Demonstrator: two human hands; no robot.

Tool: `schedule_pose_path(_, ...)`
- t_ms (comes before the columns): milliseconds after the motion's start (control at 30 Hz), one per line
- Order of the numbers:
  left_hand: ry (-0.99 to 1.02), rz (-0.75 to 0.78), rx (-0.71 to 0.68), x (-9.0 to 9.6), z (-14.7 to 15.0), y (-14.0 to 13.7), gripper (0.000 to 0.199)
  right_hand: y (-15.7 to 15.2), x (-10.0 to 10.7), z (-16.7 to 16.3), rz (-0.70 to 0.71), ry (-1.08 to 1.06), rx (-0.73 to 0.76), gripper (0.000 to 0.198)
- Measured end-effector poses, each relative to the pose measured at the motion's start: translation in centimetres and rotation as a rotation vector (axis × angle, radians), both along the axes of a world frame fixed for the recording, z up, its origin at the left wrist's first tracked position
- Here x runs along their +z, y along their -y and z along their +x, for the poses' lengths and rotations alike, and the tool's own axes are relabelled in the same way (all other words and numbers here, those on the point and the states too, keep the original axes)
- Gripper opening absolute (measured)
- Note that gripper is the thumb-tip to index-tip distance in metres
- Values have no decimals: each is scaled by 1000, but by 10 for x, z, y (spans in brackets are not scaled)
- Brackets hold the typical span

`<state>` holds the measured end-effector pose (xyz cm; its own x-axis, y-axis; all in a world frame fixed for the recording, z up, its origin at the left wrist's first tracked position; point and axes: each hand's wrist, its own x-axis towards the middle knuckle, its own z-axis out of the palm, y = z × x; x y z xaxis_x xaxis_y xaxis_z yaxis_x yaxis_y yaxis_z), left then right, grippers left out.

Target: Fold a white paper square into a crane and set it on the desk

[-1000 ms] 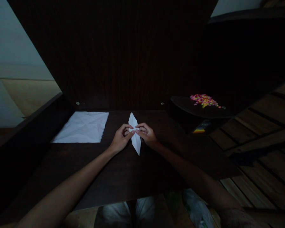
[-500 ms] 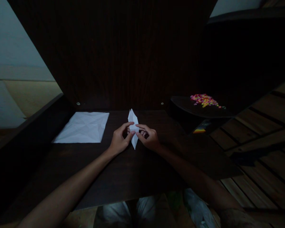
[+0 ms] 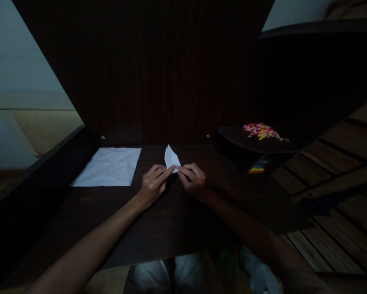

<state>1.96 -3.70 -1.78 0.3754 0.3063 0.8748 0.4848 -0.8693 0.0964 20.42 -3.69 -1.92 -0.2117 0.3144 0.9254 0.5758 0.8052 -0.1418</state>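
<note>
A small piece of folded white paper (image 3: pixel 172 158), with two narrow points at its far end, lies on the dark desk between my hands. My left hand (image 3: pixel 154 183) presses its fingertips on the near edge of the paper from the left. From the right, my right hand (image 3: pixel 192 179) pinches the same near edge, its forefinger close to the left thumb and finger. Both hands are closed, and the fingertips almost meet at the fold. Some of the near edge is hidden under the fingers.
Creased white sheets (image 3: pixel 110 166) lie flat on the desk (image 3: pixel 140 228) at the left. A pile of small colourful pieces (image 3: pixel 263 131) sits on a dark corner shelf (image 3: pixel 232 134) at the right. A dark upright panel (image 3: pixel 159 73) stands behind the desk.
The paper's near point, which stuck out toward me, has been folded out of sight, so the paper looks shorter. My fingers have moved from its sides to its near edge.
</note>
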Motion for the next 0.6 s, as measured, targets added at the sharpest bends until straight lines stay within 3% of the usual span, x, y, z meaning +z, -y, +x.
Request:
schedule_pose_path(233,77,-172,-15,-5,8,-2,40,1,-3,-1,-160,-67,32,18)
schedule_pose_path(433,141,-309,126,1,11,1,24,4,-3,-3,-323,-138,11,15)
schedule_pose_path(600,141,-441,29,5,15,2,20,7,3,-7,-306,-198,77,13)
